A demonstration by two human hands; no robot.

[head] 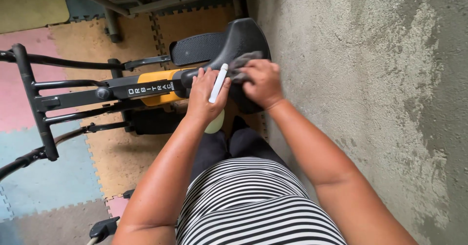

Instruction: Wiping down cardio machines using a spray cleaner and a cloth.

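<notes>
The left hand point(207, 91) is wrapped tight around a white bottle point(218, 84). Just right of it, the right hand point(262, 81) presses a grey cloth point(242, 62) on the black pedal point(239, 40), fingers closed on the cloth.

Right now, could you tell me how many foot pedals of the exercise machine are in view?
1: the black pedal under both hands, the right hand wiping it with a grey cloth. Another may be hidden.

Most of the spray bottle point(217, 86) is tucked behind the left hand point(204, 96), and the grey cloth point(242, 62) mostly sits under the right hand point(263, 81). The machine's black frame point(34, 94) runs off the left edge, and the pedal's point(229, 45) lower part is covered by both hands.
</notes>
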